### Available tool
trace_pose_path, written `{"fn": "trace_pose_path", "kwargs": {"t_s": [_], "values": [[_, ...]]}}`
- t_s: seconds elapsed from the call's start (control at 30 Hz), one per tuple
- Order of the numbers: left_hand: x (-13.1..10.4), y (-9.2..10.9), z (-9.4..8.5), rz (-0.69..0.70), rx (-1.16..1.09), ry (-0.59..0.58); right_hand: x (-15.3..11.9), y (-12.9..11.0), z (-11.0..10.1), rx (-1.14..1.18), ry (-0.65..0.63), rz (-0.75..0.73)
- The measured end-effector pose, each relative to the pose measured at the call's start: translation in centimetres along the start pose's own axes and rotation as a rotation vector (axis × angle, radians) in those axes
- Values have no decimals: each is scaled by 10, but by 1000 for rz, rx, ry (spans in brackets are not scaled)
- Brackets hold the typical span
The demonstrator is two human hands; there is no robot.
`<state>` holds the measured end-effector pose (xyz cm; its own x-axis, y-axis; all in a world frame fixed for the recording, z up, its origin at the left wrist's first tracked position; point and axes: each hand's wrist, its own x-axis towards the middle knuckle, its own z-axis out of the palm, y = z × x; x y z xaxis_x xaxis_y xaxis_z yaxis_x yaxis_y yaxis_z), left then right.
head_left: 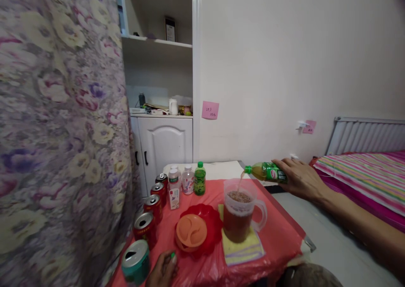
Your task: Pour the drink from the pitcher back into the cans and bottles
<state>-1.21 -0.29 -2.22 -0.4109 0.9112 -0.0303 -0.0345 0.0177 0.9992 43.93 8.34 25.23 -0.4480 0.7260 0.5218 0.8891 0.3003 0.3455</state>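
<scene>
Right now holding the green-labelled bottle (267, 172) in the right hand (292, 178), gripped by its lower end and tipped near horizontal at 1 o'clock of the translucent pitcher (236, 224). Pouring a thin brownish stream into it; filled most of the way, foamy on top, standing on a yellow cloth (243, 254) on the red-covered desk (280, 234), with handle toward 3 o'clock. Pinching a small green cap (173, 255) in the left hand (163, 271), at 7 o'clock of the red scalloped dish (215, 226), just beside the teal can (136, 261). Also on the desk: orange divided dish (191, 231) inside the red one, at 9 o'clock of the pitcher; red cans (154, 209) further out; upright green bottle (200, 180) at 10.
</scene>
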Motion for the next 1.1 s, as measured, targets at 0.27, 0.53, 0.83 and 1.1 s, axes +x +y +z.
{"fn": "trace_pose_path", "kwargs": {"t_s": [0.27,0.53,0.83,1.1], "values": [[-1,1,2,15,-3,29,-1,5,-2,-11,-7,9],[6,-8,-5,-2,-25,-12,-1,4,-6,-41,-25,19],[6,-8,-4,-1,5,-33,1,5,-1,-50,-9,4],[0,1,1,2,3,2,4,3,4,-36,6,13]]}}
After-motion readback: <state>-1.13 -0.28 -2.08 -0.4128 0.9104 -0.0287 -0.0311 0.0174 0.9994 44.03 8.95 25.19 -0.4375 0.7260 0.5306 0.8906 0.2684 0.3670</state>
